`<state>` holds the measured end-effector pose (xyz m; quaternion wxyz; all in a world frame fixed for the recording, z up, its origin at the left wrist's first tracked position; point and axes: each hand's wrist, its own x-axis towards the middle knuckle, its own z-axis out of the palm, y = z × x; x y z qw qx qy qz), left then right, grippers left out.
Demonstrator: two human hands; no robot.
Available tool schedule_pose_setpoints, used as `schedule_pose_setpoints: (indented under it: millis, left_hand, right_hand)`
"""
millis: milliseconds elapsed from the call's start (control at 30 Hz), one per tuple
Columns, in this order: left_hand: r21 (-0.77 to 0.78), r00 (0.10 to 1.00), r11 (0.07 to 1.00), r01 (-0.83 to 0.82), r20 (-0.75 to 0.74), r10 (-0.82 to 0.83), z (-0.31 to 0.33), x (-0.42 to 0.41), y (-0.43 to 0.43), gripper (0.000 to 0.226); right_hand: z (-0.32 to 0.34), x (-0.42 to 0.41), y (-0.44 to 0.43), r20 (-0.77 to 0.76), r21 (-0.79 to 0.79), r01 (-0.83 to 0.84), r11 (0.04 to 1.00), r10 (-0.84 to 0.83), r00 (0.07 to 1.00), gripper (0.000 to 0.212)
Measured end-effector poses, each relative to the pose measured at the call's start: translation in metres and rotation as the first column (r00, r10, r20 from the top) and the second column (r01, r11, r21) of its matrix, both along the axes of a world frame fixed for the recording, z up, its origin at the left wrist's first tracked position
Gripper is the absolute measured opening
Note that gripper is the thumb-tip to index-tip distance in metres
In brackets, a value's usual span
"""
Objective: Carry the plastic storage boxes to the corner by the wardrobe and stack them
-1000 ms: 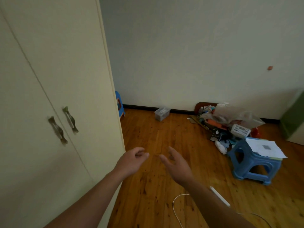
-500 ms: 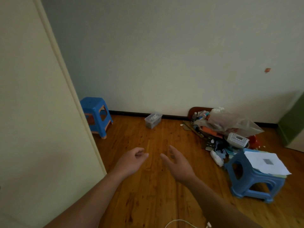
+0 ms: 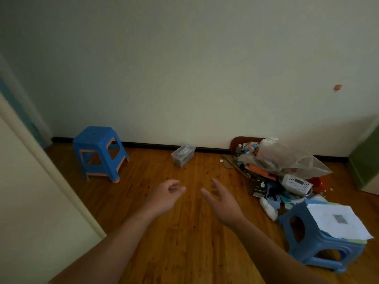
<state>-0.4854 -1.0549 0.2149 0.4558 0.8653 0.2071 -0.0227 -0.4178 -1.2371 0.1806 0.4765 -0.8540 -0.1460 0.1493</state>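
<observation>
A small clear plastic storage box with small items inside stands on the wooden floor against the far wall's skirting. My left hand is held out in front of me with loosely curled fingers and holds nothing. My right hand is beside it, fingers spread and relaxed, also holding nothing. Both hands hover well short of the box. The cream wardrobe fills the left edge, and the corner beside it lies at the far left.
A blue stool stands in the corner by the wardrobe. A pile of clutter with a plastic bag and a white basket lies at the right. A second blue stool carrying papers stands at the near right.
The view has swung right and moved forward past the wardrobe doors; the corner stool has come fully into sight. Both hands keep the same pose in front of me.
</observation>
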Motion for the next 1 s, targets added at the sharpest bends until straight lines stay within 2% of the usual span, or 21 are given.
schedule_pose_setpoints:
  millis: [133,400,533,1000]
  left_hand:
    - [0.011,1.000,1.000,0.007,0.001,-0.007,-0.012,0.055,0.019,0.048]
    - [-0.062,1.000,0.998,0.005,-0.008,-0.006,-0.023,0.190,0.082,0.047]
    - [-0.044,0.999,0.999,0.019,0.039,-0.017,-0.014,0.251,0.121,0.047]
    - [-0.003,0.998,1.000,-0.028,0.055,0.028,-0.024,0.398,0.173,0.047]
  right_hand:
    - [-0.003,0.051,0.014,0.018,-0.027,0.024,0.999,-0.023,1.000,0.074]
    - [0.012,0.174,0.075,0.019,-0.049,0.074,0.996,-0.073,0.997,0.071]
    - [0.021,0.230,0.109,0.041,-0.025,0.097,0.995,-0.096,0.995,0.070]
    - [0.014,0.388,0.155,0.059,-0.048,0.025,0.999,-0.022,0.998,0.074]
